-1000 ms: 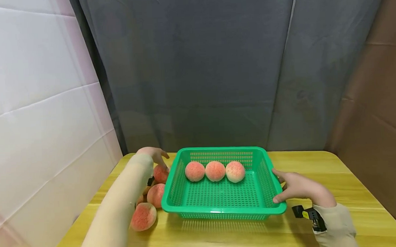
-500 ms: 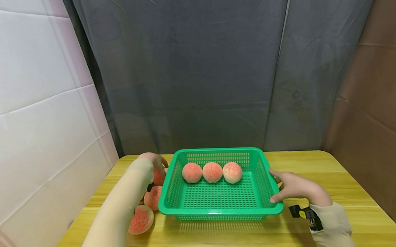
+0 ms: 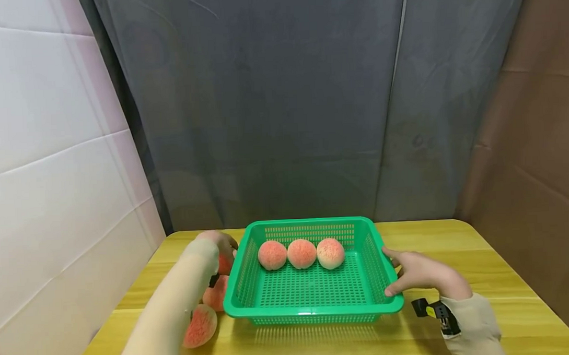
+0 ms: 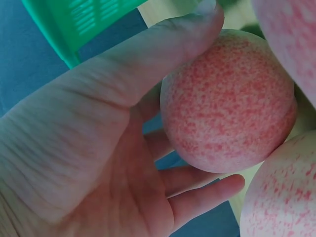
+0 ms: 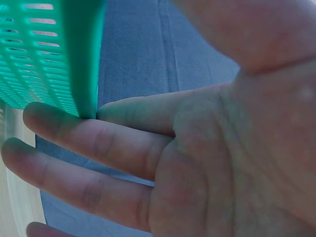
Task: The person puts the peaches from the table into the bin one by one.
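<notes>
My left hand (image 3: 217, 238) is at a peach (image 3: 225, 264) left of the green plastic basket (image 3: 312, 311). In the left wrist view, its thumb lies across the top of that speckled peach (image 4: 227, 103) and the other fingers curve beneath it. Two neighbouring peaches crowd in from the right of that view. At the basket's right side, my right hand (image 3: 421, 272) touches the rim with thumb and forefinger. Its fingers (image 5: 98, 140) stretch nearly straight under the rim, as the right wrist view shows. Three peaches (image 3: 302, 253) sit in a row inside the basket, towards the back.
More peaches lie on the wooden table (image 3: 318, 348) left of the basket, partly hidden by my left sleeve; one peach (image 3: 200, 326) is nearest the front. A grey curtain (image 3: 273, 120) hangs behind the table, with a white sheet (image 3: 54, 180) at left and brown cloth (image 3: 525, 190) at right.
My left fingers have come down and curled round the peach. The whole head view has shifted slightly; the right hand stays at the basket rim and the three peaches inside keep their places.
</notes>
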Demonstrator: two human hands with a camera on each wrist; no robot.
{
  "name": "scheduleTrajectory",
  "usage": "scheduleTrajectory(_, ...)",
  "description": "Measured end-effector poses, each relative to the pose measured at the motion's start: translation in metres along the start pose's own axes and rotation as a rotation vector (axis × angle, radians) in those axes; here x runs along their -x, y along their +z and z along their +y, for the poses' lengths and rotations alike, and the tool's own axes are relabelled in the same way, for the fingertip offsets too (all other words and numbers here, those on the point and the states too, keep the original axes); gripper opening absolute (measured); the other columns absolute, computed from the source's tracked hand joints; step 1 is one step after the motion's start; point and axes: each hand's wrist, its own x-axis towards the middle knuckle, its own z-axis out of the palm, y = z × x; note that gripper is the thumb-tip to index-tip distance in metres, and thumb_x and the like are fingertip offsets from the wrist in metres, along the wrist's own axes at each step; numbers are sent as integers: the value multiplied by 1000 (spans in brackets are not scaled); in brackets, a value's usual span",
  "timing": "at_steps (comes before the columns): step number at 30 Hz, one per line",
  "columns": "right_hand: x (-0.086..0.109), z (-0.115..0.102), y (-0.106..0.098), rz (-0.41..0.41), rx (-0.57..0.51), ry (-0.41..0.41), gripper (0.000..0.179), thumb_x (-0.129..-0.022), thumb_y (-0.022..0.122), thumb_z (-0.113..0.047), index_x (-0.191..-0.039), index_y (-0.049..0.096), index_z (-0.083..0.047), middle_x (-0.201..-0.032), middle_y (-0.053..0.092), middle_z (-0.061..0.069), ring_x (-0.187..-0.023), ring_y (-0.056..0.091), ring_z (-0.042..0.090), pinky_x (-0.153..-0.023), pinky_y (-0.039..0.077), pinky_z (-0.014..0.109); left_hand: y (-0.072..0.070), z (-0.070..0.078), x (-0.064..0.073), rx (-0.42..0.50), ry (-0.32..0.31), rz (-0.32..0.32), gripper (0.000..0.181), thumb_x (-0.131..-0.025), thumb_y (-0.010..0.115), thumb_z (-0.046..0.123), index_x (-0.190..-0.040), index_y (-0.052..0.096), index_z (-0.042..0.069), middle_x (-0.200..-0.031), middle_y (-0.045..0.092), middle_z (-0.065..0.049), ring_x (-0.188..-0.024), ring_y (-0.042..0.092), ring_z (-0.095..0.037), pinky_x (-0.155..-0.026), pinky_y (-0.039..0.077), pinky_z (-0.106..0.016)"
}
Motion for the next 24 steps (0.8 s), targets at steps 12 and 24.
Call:
scheduleTrajectory(12,-2,3,1,4,28,-1,106,-75,84,-17,-143,13,20,-111,60,23,-85,67,27,-72,53,38,6,-16,-35,-22,-16,12,67,-71,85,24,-132,59,16,-135,52,-12,-121,48,-34,-83,50,-42)
scheduleTrajectory(24,-1,4,1,6,23,-5,106,-74,85,-17,-143,13,20,-110,60,22,-88,66,31,-72,53,37,5,-18,-34,-11,-34,20,69,-69,85,22,-133,58,18,-131,54,-9,-109,51,-28,-79,50,-40)
